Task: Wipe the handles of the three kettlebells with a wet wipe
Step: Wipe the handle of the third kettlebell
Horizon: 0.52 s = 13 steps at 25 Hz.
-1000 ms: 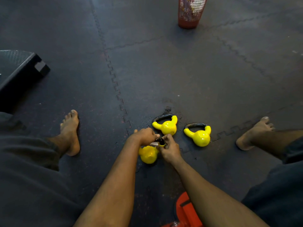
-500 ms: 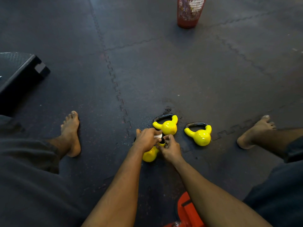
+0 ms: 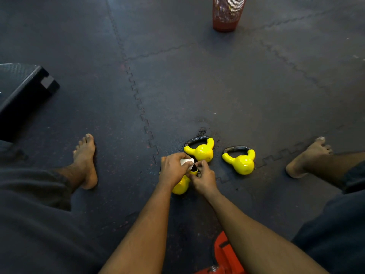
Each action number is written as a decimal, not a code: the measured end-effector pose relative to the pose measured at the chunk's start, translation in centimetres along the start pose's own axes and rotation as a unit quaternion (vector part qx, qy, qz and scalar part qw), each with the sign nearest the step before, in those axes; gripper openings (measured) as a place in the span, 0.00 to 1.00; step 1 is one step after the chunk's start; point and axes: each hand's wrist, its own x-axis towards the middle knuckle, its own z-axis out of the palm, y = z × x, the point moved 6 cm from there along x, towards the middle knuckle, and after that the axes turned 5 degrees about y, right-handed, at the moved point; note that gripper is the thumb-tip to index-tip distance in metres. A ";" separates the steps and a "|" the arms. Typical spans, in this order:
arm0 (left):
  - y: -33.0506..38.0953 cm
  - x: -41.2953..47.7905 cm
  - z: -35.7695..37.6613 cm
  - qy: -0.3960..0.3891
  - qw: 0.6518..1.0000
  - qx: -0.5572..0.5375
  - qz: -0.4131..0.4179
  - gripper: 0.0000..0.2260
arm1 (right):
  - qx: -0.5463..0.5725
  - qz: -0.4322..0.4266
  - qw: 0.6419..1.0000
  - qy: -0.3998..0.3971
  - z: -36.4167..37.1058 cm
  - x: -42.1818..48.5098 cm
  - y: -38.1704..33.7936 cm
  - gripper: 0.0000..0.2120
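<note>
Three small yellow kettlebells with dark handles sit on the black rubber floor. The nearest kettlebell [image 3: 180, 186] is mostly hidden under my hands. My left hand [image 3: 173, 169] pinches a white wet wipe [image 3: 186, 161] against its dark handle. My right hand [image 3: 204, 177] grips the same kettlebell at the handle's right end. A second kettlebell [image 3: 201, 151] lies just beyond my hands, handle pointing away. The third kettlebell [image 3: 241, 162] lies to the right, apart from both hands.
My bare feet rest on the floor, the left foot [image 3: 86, 162] and the right foot [image 3: 308, 157] either side of the kettlebells. A red mesh bin [image 3: 227, 14] stands far ahead. A black step platform [image 3: 21, 91] sits at left. An orange object [image 3: 225, 254] lies near between my arms.
My left hand has slid along the near kettlebell's handle toward the far side, and the white wipe now shows at its fingertips. My right hand stays on the kettlebell.
</note>
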 end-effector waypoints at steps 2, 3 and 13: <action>-0.5 -0.2 -0.7 0.043 0.999 -0.006 -0.019 0.09 | -0.003 -0.002 1.000 -0.004 0.1 0.0 -0.1 0.16; -0.9 -0.3 -1.0 0.065 0.997 -0.011 -0.031 0.09 | -0.004 -0.005 1.000 -0.006 0.1 0.0 -0.2 0.16; -0.2 -1.8 -1.2 0.102 0.994 -0.031 0.018 0.09 | -0.013 -0.023 1.000 0.007 0.0 -0.2 -0.7 0.15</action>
